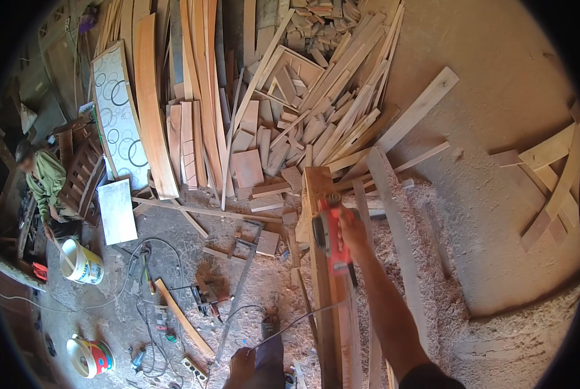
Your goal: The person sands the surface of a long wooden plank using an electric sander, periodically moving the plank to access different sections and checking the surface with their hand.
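Observation:
My right hand (351,228) grips a red electric hand planer (336,238) by its handle. The planer rests on the upper face of a long timber beam (324,311) that runs away from me. A grey power cord (302,318) trails from the planer's rear across my leg to my left hand (243,362). That hand is closed around the cord low in the view, beside my trouser leg (269,360); its fingers are partly hidden. Close along the beam's right side stand more boards (402,253), with wood shavings (441,291) heaped around them.
Offcuts (275,150) and long planks (200,97) are piled ahead. On the left, a person (46,180) holds a stick in a white bucket (83,262). Cords, a power strip (193,368) and another bucket (89,357) lie on the floor. Crossed boards (550,180) lie at right.

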### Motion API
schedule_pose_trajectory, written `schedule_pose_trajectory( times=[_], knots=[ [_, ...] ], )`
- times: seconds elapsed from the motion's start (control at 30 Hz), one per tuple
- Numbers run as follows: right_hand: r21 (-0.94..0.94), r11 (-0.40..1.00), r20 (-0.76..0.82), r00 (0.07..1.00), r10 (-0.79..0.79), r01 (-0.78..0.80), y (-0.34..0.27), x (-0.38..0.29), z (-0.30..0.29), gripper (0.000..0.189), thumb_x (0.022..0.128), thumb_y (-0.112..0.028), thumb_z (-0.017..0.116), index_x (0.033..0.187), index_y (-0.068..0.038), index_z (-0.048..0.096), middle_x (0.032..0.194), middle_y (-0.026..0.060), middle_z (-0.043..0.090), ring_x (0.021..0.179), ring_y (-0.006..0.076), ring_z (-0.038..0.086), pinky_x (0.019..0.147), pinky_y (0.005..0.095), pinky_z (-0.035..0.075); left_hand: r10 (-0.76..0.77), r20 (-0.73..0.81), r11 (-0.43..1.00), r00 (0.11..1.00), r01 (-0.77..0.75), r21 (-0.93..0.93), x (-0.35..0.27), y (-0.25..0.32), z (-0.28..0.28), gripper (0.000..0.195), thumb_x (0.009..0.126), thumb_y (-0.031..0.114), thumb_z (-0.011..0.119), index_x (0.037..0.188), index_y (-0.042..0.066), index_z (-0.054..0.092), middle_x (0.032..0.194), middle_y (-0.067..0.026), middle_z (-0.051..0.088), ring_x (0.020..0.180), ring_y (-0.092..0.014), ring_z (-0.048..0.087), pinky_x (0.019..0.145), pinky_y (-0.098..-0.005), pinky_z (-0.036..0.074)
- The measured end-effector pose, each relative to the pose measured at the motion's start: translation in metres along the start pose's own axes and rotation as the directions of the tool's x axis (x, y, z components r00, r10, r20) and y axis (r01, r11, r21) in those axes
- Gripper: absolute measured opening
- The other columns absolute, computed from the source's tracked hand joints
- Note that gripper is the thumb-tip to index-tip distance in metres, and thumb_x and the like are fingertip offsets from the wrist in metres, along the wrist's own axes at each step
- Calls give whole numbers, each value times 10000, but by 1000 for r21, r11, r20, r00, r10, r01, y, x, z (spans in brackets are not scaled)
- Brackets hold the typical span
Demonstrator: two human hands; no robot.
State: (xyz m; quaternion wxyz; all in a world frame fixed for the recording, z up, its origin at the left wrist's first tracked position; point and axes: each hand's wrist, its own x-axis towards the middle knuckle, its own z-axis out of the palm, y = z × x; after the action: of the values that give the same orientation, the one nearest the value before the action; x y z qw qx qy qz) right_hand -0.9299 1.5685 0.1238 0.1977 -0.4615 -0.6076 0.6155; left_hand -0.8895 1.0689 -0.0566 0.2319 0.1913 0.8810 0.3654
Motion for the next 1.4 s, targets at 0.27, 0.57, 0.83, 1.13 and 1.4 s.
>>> schedule_pose_trajectory(
  times=[0.27, 0.57, 0.83, 1.13, 1.4],
  knots=[
    [50, 999, -2, 1000, -21, 21, -20, 65, 3, 593, 888, -682, 616, 779, -107, 522, 570, 10, 490, 392, 151, 501, 340, 331, 400, 20, -23, 993, 1000, -23, -115, 28, 9, 3, 182, 931, 228, 647, 938, 51, 689, 826, -205, 682, 760, -409, 678, 658, -485, 531],
    [-4, 992, 16, 992, 128, -128, 49, -155, -35, 451, 967, -510, 616, 804, -91, 580, 555, 14, 529, 391, 148, 518, 336, 312, 394, 110, -30, 993, 993, -112, -48, 15, 24, -30, 185, 938, 219, 638, 953, 44, 696, 896, -206, 694, 807, -406, 687, 693, -474, 537],
    [-19, 998, -9, 998, 55, -55, 38, -108, -25, 462, 966, -520, 615, 803, -89, 579, 569, 0, 521, 388, 124, 495, 345, 307, 391, 39, 58, 999, 998, -39, -2, -17, 0, -17, 178, 925, 233, 642, 966, 72, 705, 894, -192, 697, 802, -395, 689, 683, -489, 534],
    [63, 997, 33, 998, -56, 53, -37, 66, 12, 533, 933, -622, 604, 843, -101, 537, 583, -6, 482, 395, 138, 466, 364, 315, 395, -38, 14, 997, 999, 39, -61, 21, 21, 0, 274, 953, 280, 626, 931, 15, 693, 796, -183, 696, 756, -377, 689, 683, -464, 521],
    [-120, 992, -5, 999, 42, -42, 37, -72, -25, 472, 965, -555, 595, 809, -109, 581, 556, -7, 511, 380, 135, 499, 349, 304, 405, 117, -49, 989, 992, -121, -85, 25, 14, -21, 164, 942, 197, 632, 953, 41, 679, 857, -223, 671, 786, -439, 661, 669, -516, 507]
  ],
)
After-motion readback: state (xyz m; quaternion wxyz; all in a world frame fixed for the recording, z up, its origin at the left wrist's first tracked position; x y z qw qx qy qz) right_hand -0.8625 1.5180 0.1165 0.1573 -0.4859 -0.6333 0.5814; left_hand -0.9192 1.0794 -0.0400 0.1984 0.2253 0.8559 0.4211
